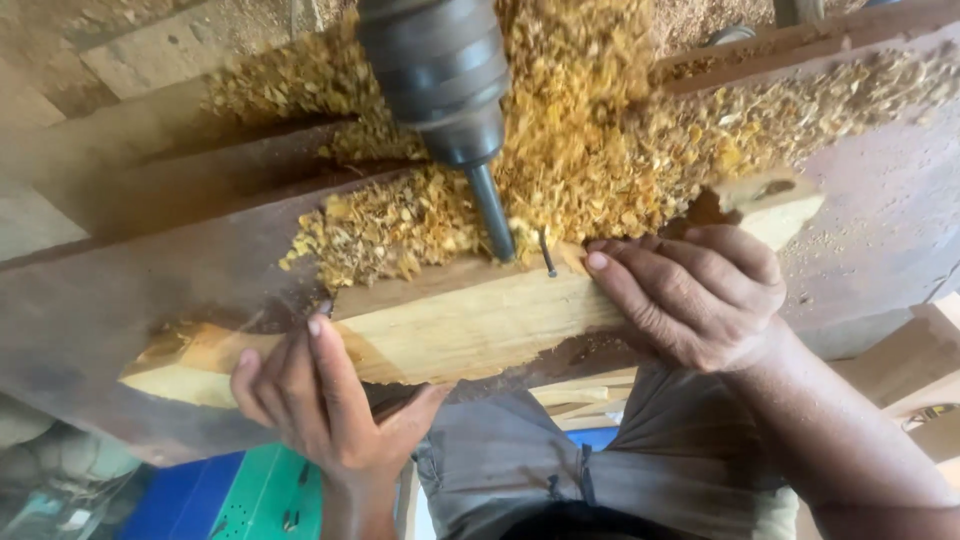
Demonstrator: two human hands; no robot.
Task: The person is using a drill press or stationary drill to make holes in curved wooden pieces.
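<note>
A pale yellow wooden block (470,320) lies across a dark machine table (120,300). My left hand (320,400) grips its near edge from below, fingers up on the side face. My right hand (690,295) presses on the block's right part, fingers curled over the top. A dark drill chuck (440,80) hangs above, and its bit (495,215) enters the block's top face just left of my right fingertips. A small dark nail or pin (547,255) stands beside the bit.
Heaps of yellow wood chips (600,130) cover the table behind the block. Wooden pieces (920,370) lie at the lower right. A green and blue object (240,495) sits on the floor below. My grey trousers (560,470) show under the table edge.
</note>
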